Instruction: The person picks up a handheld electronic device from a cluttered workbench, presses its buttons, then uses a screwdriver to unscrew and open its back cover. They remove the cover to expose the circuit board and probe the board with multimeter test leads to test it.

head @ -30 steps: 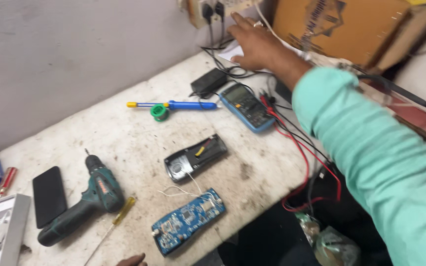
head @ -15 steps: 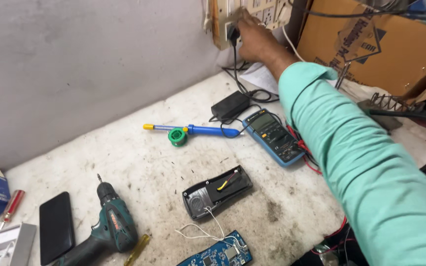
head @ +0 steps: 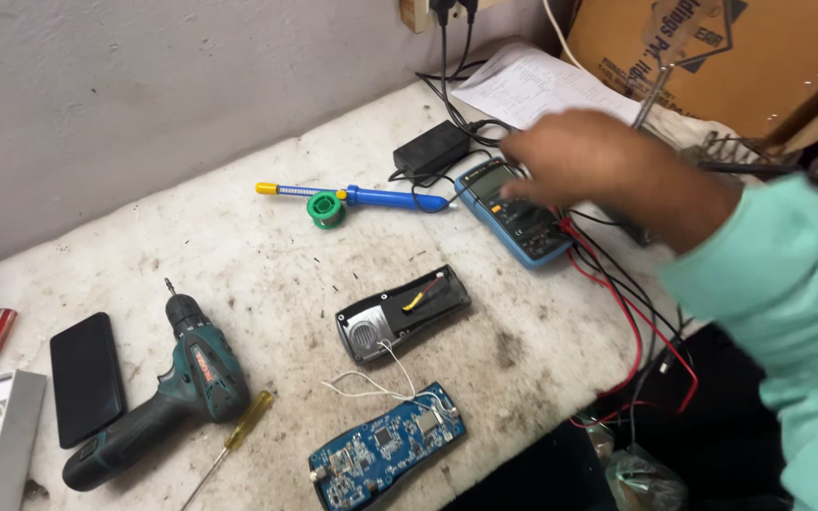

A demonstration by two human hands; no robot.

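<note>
Right hand (head: pixel 584 156) over multimeter (head: pixel 515 210), empty.

blue digital multimeter (head: pixel 515 213) lying flat, face up, on the table (head: pixel 239 255), set diagonally near the far right edge. grey display at its upper left end, dark dial area below, partly hidden. blurred right hand (head: pixel 584 156) hovers over its upper right part; contact cannot be confirmed. red and black test leads (head: pixel 617 293) run from its lower right end over the table edge.
</note>
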